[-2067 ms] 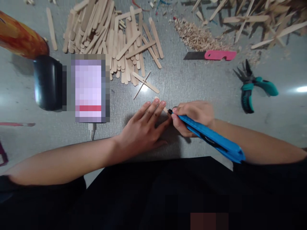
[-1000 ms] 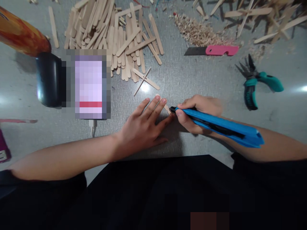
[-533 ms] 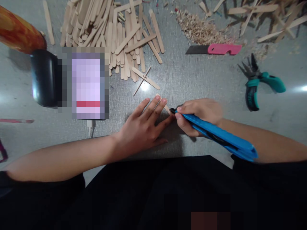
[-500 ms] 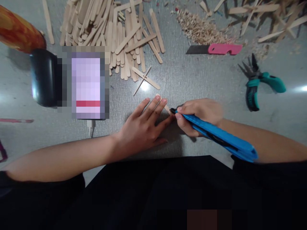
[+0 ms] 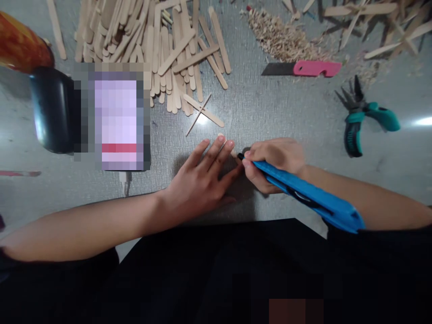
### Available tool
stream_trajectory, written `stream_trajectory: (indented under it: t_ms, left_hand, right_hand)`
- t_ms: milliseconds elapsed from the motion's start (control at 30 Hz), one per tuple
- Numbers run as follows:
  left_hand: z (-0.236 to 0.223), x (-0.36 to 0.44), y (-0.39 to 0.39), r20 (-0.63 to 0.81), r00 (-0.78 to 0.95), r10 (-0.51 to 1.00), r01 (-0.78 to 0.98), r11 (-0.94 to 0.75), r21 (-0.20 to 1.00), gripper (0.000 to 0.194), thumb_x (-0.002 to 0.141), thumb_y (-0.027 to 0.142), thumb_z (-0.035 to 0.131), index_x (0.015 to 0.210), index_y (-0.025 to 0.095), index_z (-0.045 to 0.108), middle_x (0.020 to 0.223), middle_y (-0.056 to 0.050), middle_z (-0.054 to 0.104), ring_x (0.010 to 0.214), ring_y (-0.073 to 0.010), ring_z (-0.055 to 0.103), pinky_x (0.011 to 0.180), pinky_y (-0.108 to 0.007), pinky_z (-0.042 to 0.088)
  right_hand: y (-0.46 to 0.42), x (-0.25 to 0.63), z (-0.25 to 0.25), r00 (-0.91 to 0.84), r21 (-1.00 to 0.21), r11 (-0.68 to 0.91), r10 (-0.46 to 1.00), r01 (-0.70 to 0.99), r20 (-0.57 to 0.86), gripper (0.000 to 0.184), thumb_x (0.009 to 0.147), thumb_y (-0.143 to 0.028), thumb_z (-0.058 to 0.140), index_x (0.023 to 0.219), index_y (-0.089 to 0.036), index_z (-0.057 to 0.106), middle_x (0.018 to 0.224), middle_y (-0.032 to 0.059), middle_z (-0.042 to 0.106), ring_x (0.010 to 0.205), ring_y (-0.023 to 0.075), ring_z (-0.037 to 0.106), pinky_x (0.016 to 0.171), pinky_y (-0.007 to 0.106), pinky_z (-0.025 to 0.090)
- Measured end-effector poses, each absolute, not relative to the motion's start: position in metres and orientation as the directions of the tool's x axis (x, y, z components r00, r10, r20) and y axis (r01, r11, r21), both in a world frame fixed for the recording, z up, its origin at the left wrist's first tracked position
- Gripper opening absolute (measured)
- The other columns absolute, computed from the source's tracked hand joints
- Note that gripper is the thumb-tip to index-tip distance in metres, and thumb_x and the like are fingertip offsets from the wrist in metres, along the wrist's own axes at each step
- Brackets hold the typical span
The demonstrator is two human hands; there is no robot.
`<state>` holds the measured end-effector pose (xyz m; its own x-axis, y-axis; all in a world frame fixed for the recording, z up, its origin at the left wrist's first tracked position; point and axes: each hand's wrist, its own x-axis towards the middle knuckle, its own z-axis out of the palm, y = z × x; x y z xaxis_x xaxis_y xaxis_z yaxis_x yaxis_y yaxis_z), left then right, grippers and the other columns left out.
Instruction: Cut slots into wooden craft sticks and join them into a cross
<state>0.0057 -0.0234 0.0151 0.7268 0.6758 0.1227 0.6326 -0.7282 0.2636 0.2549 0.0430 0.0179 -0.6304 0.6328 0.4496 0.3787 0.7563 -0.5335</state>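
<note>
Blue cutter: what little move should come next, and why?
Maybe the left hand should ease its forefinger back a bit: it looks very close to the tip of the cutter, while other fingers lie over the stick.

"Where's the room to pass?"
"Widest over the bare desk [image 5: 270,108] between the crossed sticks [image 5: 211,116] and the pliers [image 5: 355,118], below the pink knife [image 5: 317,68]."
"Straight up from the left hand [image 5: 204,180]?"
"Crossed sticks lie just beyond its fingers, the stick pile [image 5: 118,27] behind them."
"Leftward?"
"A gap, then the phone [image 5: 118,117], the black case [image 5: 54,110] close beside it. The cable [image 5: 124,182] runs down to the left forearm [image 5: 87,225]."
"Rightward?"
"The cutter [image 5: 307,189] slants from the right hand [image 5: 273,162] over the right forearm [image 5: 354,189]; a lane shows between forearm and pliers."
</note>
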Motion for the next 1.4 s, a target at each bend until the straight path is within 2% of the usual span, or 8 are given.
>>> stream_trajectory:
  t_ms: [167,300,467,633,700,800,933,1400]
  left_hand:
    - [0.011,0.005,-0.025,0.122,0.721,0.682,0.642,-0.723,0.255,0.09,0.106,0.068,0.075,0.175,0.015,0.053,0.184,-0.032,0.047,0.174,-0.0511,0.046,0.142,-0.065,0.039]
    - [0.01,0.004,-0.025,0.143,0.722,0.677,0.644,-0.733,0.217,0.094,0.105,0.07,0.076,0.177,0.016,0.05,0.184,-0.031,0.047,0.173,-0.0508,0.047,0.142,-0.063,0.039]
    - [0.012,0.004,-0.025,0.166,0.733,0.66,0.639,-0.752,0.165,0.091,0.104,0.07,0.077,0.175,0.017,0.053,0.179,-0.031,0.054,0.168,-0.0512,0.055,0.138,-0.064,0.044]
    - [0.011,0.004,-0.025,0.151,0.73,0.667,0.639,-0.744,0.196,0.095,0.105,0.069,0.077,0.18,0.019,0.047,0.183,-0.03,0.05,0.172,-0.05,0.05,0.141,-0.063,0.04]
    - [0.01,0.004,-0.026,0.141,0.729,0.67,0.637,-0.739,0.217,0.095,0.104,0.067,0.078,0.181,0.02,0.047,0.184,-0.029,0.048,0.174,-0.0501,0.047,0.142,-0.064,0.038]
    - [0.01,0.004,-0.026,0.145,0.731,0.667,0.632,-0.742,0.225,0.093,0.103,0.066,0.081,0.178,0.02,0.051,0.185,-0.029,0.047,0.174,-0.0509,0.047,0.142,-0.066,0.038]
    - [0.012,0.004,-0.026,0.16,0.739,0.655,0.626,-0.755,0.198,0.086,0.104,0.066,0.08,0.171,0.017,0.058,0.181,-0.031,0.052,0.171,-0.0517,0.051,0.139,-0.066,0.043]
    - [0.012,0.004,-0.027,0.171,0.745,0.645,0.616,-0.763,0.196,0.079,0.108,0.063,0.075,0.169,0.016,0.06,0.181,-0.031,0.052,0.171,-0.0516,0.051,0.139,-0.068,0.043]
  right_hand:
    - [0.041,0.259,0.015,-0.612,-0.518,0.77,0.623,0.372,0.487,0.019,0.096,-0.018,0.07,0.098,-0.033,0.059,0.071,-0.0071,0.074,0.053,0.019,0.071,0.055,0.034,0.055]
    - [0.038,0.265,0.017,-0.585,-0.572,0.697,0.7,0.433,0.41,0.016,0.097,-0.022,0.074,0.097,-0.036,0.067,0.081,-0.0048,0.084,0.066,0.0238,0.081,0.063,0.039,0.065]
    - [0.036,0.27,0.016,-0.571,-0.604,0.588,0.781,0.538,0.252,0.012,0.097,-0.042,0.077,0.088,-0.039,0.069,0.077,-0.0036,0.084,0.065,0.0252,0.08,0.054,0.043,0.062]
    - [0.036,0.268,0.017,-0.567,-0.585,0.671,0.725,0.455,0.391,0.012,0.1,-0.027,0.072,0.093,-0.036,0.069,0.077,-0.0053,0.083,0.062,0.0208,0.08,0.056,0.038,0.062]
    - [0.037,0.27,0.019,-0.594,-0.568,0.677,0.717,0.468,0.365,0.01,0.101,-0.026,0.073,0.095,-0.034,0.071,0.079,-0.0036,0.084,0.065,0.0216,0.081,0.058,0.038,0.063]
    - [0.038,0.272,0.021,-0.623,-0.569,0.676,0.71,0.469,0.329,0.007,0.1,-0.028,0.075,0.096,-0.032,0.072,0.084,-0.0018,0.086,0.067,0.0224,0.083,0.06,0.038,0.063]
    - [0.038,0.272,0.021,-0.594,-0.547,0.712,0.688,0.441,0.416,0.01,0.099,-0.024,0.075,0.101,-0.032,0.07,0.085,-0.002,0.087,0.066,0.0221,0.083,0.059,0.037,0.064]
    - [0.039,0.277,0.02,-0.67,-0.585,0.658,0.701,0.475,0.245,0.018,0.102,-0.032,0.078,0.086,-0.033,0.07,0.074,-0.0022,0.081,0.064,0.0225,0.081,0.059,0.039,0.064]
